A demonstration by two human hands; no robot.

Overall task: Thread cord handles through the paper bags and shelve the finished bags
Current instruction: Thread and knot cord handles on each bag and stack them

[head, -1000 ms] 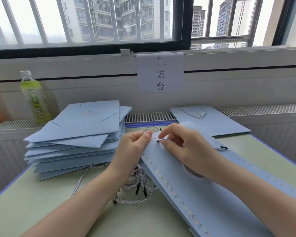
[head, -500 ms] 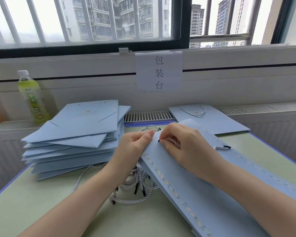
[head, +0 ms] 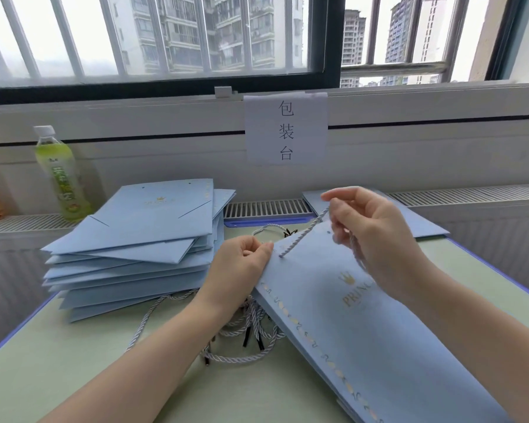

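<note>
Pale blue paper bag [head: 364, 325] lies flat on the near right of the table [head: 74, 377], its top edge pinched by the left hand [head: 242, 264]. Just above it, the right hand [head: 370, 236] pinches a twisted cord [head: 303, 236] rising taut from a hole beside the left grip. Loose cords [head: 242, 340] lie under the left wrist, with a stack of bags [head: 135, 248] far left.

A flat pale blue bag [head: 364, 331] lies tilted on the bench, a twisted cord [head: 303, 236] rising from its hole.
</note>
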